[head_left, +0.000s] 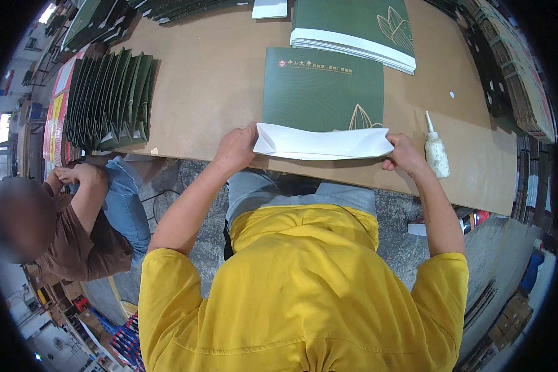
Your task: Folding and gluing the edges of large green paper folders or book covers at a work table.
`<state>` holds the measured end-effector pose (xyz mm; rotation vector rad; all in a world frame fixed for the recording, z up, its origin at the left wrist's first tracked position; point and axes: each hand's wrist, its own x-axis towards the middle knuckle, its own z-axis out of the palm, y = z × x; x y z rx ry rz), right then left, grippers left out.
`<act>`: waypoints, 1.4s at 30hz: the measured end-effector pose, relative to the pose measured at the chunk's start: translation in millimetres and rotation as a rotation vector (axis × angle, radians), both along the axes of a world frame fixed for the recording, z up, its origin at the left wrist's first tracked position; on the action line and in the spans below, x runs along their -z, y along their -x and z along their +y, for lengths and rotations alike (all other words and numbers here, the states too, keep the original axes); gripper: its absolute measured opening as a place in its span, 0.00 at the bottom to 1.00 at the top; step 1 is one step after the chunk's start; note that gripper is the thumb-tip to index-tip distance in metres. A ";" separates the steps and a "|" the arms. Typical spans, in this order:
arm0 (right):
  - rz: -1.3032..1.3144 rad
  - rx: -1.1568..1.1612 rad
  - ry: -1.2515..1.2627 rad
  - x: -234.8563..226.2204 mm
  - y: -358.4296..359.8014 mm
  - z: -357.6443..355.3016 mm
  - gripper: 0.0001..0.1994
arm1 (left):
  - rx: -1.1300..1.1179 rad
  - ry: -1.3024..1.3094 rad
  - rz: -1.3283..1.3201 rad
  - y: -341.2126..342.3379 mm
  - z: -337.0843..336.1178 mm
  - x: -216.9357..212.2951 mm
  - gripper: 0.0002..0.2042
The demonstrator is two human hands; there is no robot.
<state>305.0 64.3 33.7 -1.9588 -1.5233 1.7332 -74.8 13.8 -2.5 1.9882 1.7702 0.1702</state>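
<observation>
A green paper bag point(322, 93) with gold print lies flat on the table in front of me. Its near end is opened out into a white folded flap point(322, 144) along the table's front edge. My left hand point(237, 149) grips the flap's left end, fingers closed on it. At the opposite end, my right hand point(407, 154) has its fingers curled round the flap's corner. A squeeze bottle point(437, 155) with a pointed white nozzle stands or lies just right of my right hand; which one I cannot tell.
Beyond the bag sits a stack of green sheets with white edges point(353, 46). Several folded green bags point(108, 99) stand packed at the left. Bundled stacks point(508, 68) line the right edge of the brown table point(192, 80). A seated person point(80, 217) is close by on the left.
</observation>
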 end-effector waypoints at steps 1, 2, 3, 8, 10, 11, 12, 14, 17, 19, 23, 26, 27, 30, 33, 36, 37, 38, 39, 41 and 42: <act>0.002 -0.001 0.000 -1.9 -3.2 1.2 0.12 | -0.001 0.000 0.002 1.1 0.2 0.6 0.08; 0.009 -0.055 -0.028 -4.0 -8.2 1.8 0.12 | 0.027 0.024 0.030 1.8 0.1 1.1 0.08; 0.017 -0.112 -0.058 -7.8 -11.9 2.4 0.13 | 0.053 0.047 0.057 0.4 -0.2 1.0 0.07; 0.123 -0.288 -0.948 -78.8 71.6 -14.4 0.13 | 0.029 -0.029 0.103 -5.0 -4.6 -5.9 0.05; 0.284 -0.531 -0.791 -71.5 121.3 -15.1 0.11 | 0.042 -0.058 0.124 -4.4 -3.4 -5.2 0.05; 0.113 -0.714 -0.762 -60.2 147.2 -14.0 0.09 | 0.043 -0.051 0.104 -3.2 -3.7 -1.3 0.05; -0.067 -0.890 -0.722 -45.8 167.7 -14.2 0.08 | 0.048 -0.045 0.080 -2.9 -2.7 1.7 0.05; -0.204 -1.053 -0.842 -14.1 190.6 -18.0 0.06 | 0.046 -0.075 0.068 -2.7 -5.0 3.1 0.05; -0.162 -1.062 -0.863 -6.0 204.5 -19.0 0.06 | 0.072 -0.110 0.068 -1.7 -7.1 2.1 0.06; -0.205 -1.074 -0.869 -3.2 213.6 -22.2 0.06 | 0.093 -0.117 0.086 0.5 -11.1 1.3 0.06; -0.257 -1.078 -0.912 -1.0 215.6 -27.5 0.06 | -0.120 -0.019 -0.574 7.0 -18.5 -4.0 0.10; -0.248 -1.122 -0.916 1.8 218.9 -24.4 0.07 | -0.308 0.109 -0.966 3.8 -29.9 -15.6 0.12; -0.252 -1.119 -0.913 -1.1 221.1 -22.1 0.07 | -0.272 0.051 -0.881 1.9 -31.6 -19.9 0.13; -0.292 -1.191 -0.831 -4.7 227.7 -18.5 0.08 | -0.167 -0.005 -0.589 0.6 -32.0 -32.0 0.12; -0.263 -1.139 -0.875 2.5 230.8 -21.6 0.09 | -0.141 -0.169 -0.444 -4.4 -38.3 -22.2 0.12; -0.265 -1.114 -0.842 12.3 228.9 -27.7 0.10 | -0.134 -0.156 -0.230 -11.1 -37.5 -24.2 0.13; -0.254 -1.083 -0.865 18.4 226.7 -29.7 0.11 | -0.133 -0.155 -0.231 -12.7 -37.3 -26.0 0.13; -0.243 -1.052 -0.889 24.0 223.2 -31.3 0.12 | -0.105 -0.144 -0.218 -14.2 -37.3 -27.9 0.13; -0.241 -1.055 -0.892 21.3 220.9 -32.5 0.12 | -0.082 -0.136 -0.202 -14.6 -37.2 -29.0 0.12; -0.224 -1.035 -0.905 15.6 213.9 -36.6 0.11 | -0.078 -0.142 -0.178 -16.6 -31.7 -30.2 0.10; -0.224 -1.035 -0.907 15.1 208.9 -38.6 0.11 | -0.067 -0.143 -0.155 -17.9 -29.2 -30.6 0.09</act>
